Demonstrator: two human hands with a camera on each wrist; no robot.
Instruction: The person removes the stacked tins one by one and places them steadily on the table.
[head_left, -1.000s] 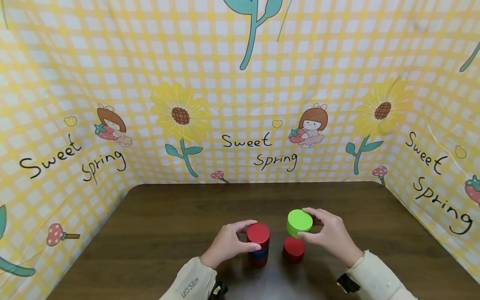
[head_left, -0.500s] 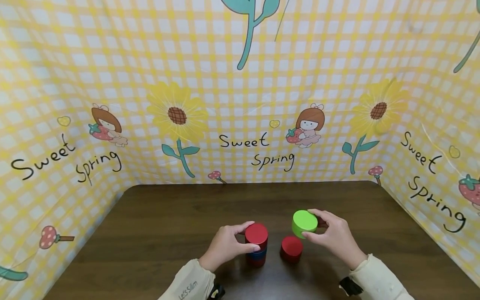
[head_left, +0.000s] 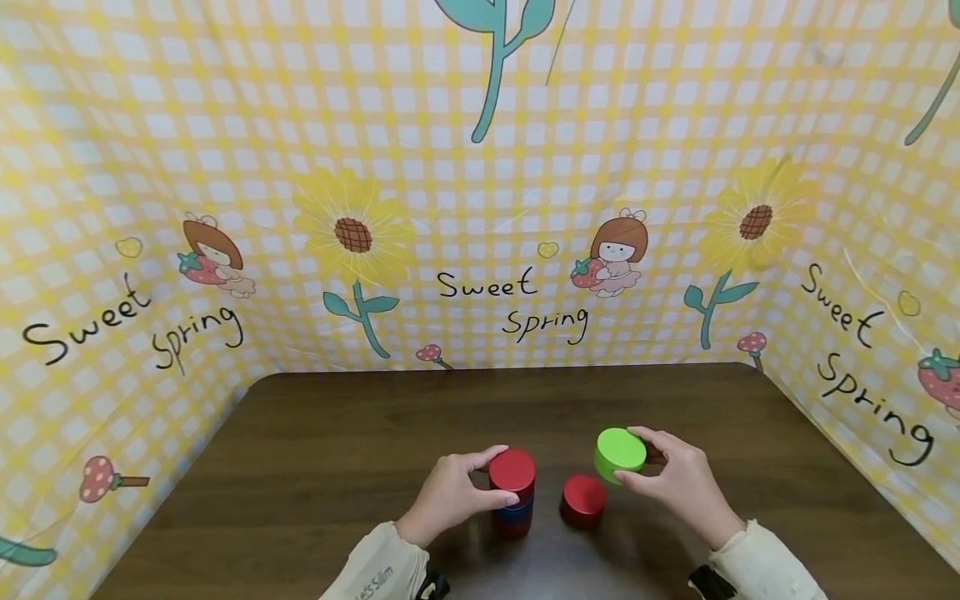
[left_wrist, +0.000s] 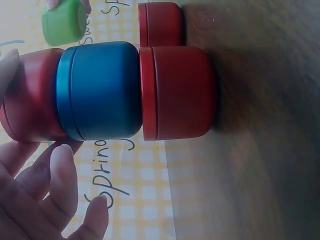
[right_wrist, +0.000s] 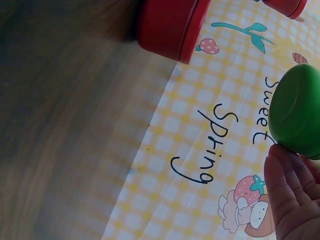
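Note:
Three round lidded tins form an upright stack: a red tin (head_left: 512, 471) on top, a blue tin (left_wrist: 102, 92) in the middle and another red tin (left_wrist: 182, 92) on the table. My left hand (head_left: 453, 497) grips the top red tin between thumb and fingers from the left. To the right of the stack, a single red tin (head_left: 583, 500) stands apart on the table. My right hand (head_left: 684, 477) holds a bright green tin (head_left: 619, 452) in the air by its sides, up and to the right of that single tin. The green tin's rounded underside (right_wrist: 300, 110) shows in the right wrist view.
The dark wooden table (head_left: 337, 442) extends behind and to both sides of the tins. A yellow checked cloth (head_left: 480, 200) with printed sunflowers and lettering hangs behind it and along both sides.
My right hand has carried the green tin to the right, away from above the single red tin, and a little lower. My left hand stays on the stack. The head view has shifted slightly.

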